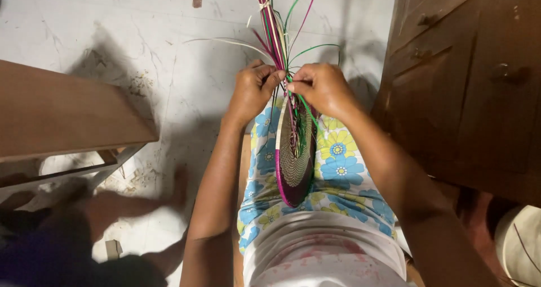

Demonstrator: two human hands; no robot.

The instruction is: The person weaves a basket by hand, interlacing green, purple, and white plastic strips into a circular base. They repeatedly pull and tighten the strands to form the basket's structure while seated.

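A green strand (304, 104) is pinched between thumb and forefinger of the right hand (321, 87), just at the upper rim of a coiled woven disc (294, 152), while the left hand (253, 90) is closed around the bundle of loose pink, purple and pale fibres (273, 28) where it leaves that rim, so both hands are pressed shut on the weaving material and lie almost touching each other. The disc is held on edge, upright, resting on the lap over a floral cloth (338, 163) of blue and yellow flowers, with its purple border toward the body and the free strands fanning up and away over the pale marble-like floor (141, 39). For a stitch of this kind, the bundle is best kept tight and unmoved by the left hand, and the green strand drawn snug against the previous coil without twisting; slack would likely leave a gap in the row, though that is a judgement only. A dark wooden cabinet (468, 78) stands close on the right, a wooden bench or table edge (62, 112) lies to the left, and a blurred part of another person (112, 208) is seen low at the left, well apart from the work.
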